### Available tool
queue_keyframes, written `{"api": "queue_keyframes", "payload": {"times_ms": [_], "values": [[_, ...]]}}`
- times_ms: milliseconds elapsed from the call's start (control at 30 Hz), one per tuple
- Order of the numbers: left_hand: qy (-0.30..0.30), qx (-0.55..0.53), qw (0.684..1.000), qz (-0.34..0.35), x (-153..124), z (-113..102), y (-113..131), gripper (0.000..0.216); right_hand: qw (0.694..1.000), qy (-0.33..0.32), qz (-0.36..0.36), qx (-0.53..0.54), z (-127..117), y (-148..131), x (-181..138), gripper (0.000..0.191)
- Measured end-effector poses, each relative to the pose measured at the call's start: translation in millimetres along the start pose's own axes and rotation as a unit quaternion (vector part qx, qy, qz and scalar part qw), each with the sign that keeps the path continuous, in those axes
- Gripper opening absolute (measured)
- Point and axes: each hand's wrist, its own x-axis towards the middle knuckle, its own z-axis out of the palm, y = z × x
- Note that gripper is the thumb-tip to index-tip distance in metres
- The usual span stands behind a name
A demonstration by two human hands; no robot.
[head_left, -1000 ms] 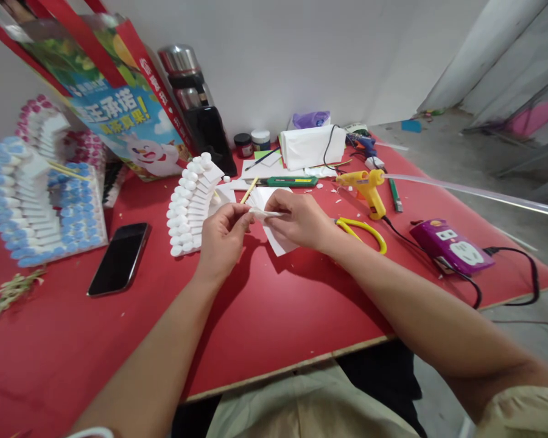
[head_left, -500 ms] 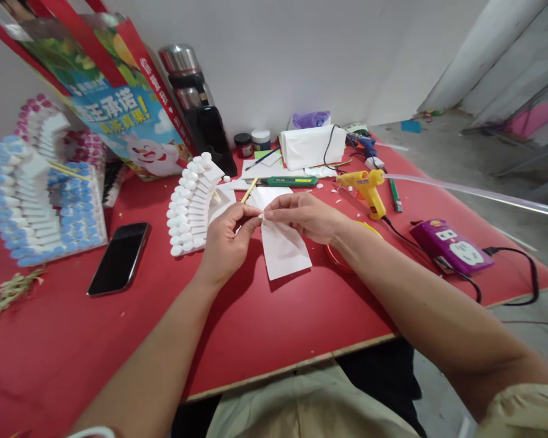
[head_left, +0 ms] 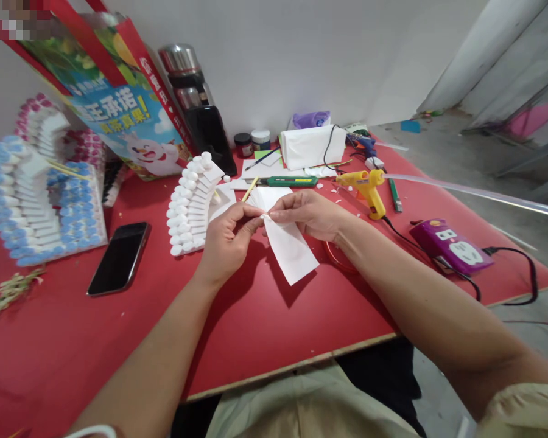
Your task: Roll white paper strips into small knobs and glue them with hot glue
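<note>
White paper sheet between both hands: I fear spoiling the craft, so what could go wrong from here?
The white rectangular paper sheet hangs pinched only at its top edge by the left hand and right hand; a pull apart might tear or crease it. The yellow plastic glue gun stands beyond the right wrist, its black cable running beside the forearm; an arm sweep could snag it and topple the gun.
</note>
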Motion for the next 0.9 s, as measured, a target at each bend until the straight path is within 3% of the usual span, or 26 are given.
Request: {"api": "queue_keyframes", "payload": {"times_ms": [233, 467, 567, 667, 767, 833, 900], "values": [[0.011, -0.039, 0.999, -0.032, 0.2, -0.2, -2.7, 0.01, 0.997, 0.03, -0.05, -0.054, 3.9, 0.8, -0.3, 0.027], [0.03, -0.113, 0.992, -0.049, 0.3, 2.5, -0.2, 0.012, 0.996, -0.008, 0.007, 0.09, 14.1, 1.2, 0.5, 0.028], [0.039, -0.118, 0.99, -0.069, -0.7, 3.3, 2.9, 0.013, 0.996, -0.003, 0.007, 0.093, 16.1, 2.2, 1.4, 0.029], [0.051, -0.109, 0.989, -0.089, -1.2, 3.2, 3.8, 0.012, 0.998, 0.016, -0.01, 0.052, 16.4, 2.9, 2.6, 0.028], [0.054, -0.066, 0.994, -0.065, -0.8, 3.0, 1.6, 0.009, 0.997, 0.06, -0.041, -0.031, 18.9, 4.7, 2.9, 0.023], [0.054, -0.013, 0.998, -0.032, -0.6, 3.0, -0.2, 0.007, 0.982, 0.104, -0.096, -0.123, 22.7, 6.9, 2.3, 0.018], [0.053, 0.042, 0.998, -0.001, -0.7, 3.1, -1.1, 0.007, 0.947, 0.145, -0.169, -0.232, 27.0, 9.1, 1.4, 0.014]]}}
